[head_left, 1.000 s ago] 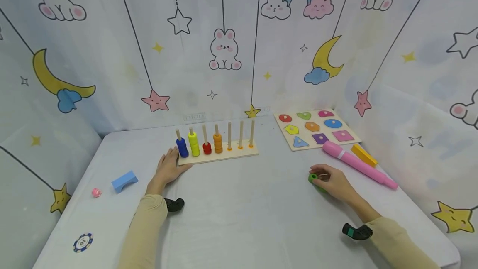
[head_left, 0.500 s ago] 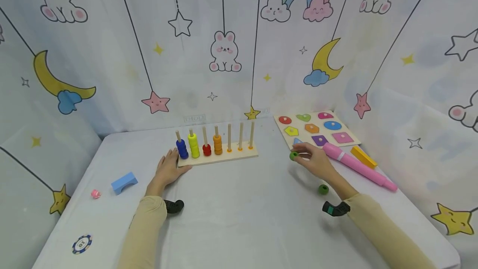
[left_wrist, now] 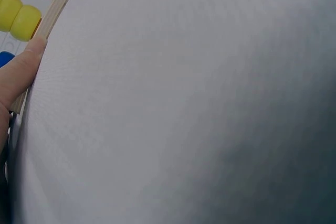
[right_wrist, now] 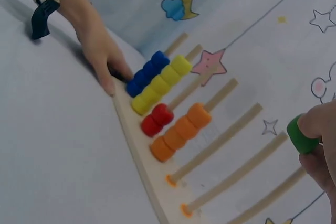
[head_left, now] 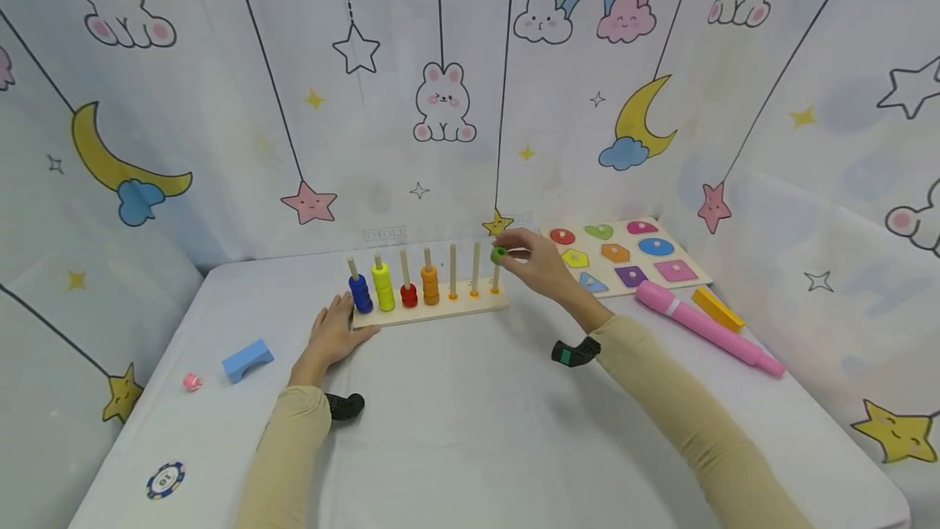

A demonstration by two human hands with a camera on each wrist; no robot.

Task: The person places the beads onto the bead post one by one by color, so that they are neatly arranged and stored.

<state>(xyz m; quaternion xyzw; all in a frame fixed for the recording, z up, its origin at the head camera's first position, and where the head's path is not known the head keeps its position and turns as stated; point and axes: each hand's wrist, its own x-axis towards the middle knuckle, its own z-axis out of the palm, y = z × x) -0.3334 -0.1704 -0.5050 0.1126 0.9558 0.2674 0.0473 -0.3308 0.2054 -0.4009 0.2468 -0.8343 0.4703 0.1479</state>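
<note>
We see one green bead (head_left: pixel 498 254) pinched between the fingertips of the right hand (head_left: pixel 534 261), which holds it in the air just at the top of the rightmost peg of the wooden peg board (head_left: pixel 429 313). In the right wrist view the green bead (right_wrist: pixel 301 136) sits between thumb and finger, close to the peg tops.

The board has seven upright pegs. We count four pegs with beads: a blue stack (head_left: pixel 360 294), a yellow stack (head_left: pixel 383 286), a red stack (head_left: pixel 408 295) and an orange stack (head_left: pixel 430 285). In the right wrist view we count about four blue, four yellow, two red and four orange. The three pegs on the right carry no beads.

The left hand (head_left: pixel 332 332) lies flat on the table (head_left: pixel 470 415), fingers relaxed and straight, touching the left end of the board.

Farther out we see one shape puzzle board (head_left: pixel 620 253), one pink pen-like toy (head_left: pixel 705 326), one yellow block (head_left: pixel 716 308), one blue arch block (head_left: pixel 247 359), one small pink thing (head_left: pixel 192 382) and one poker chip (head_left: pixel 165 480).
</note>
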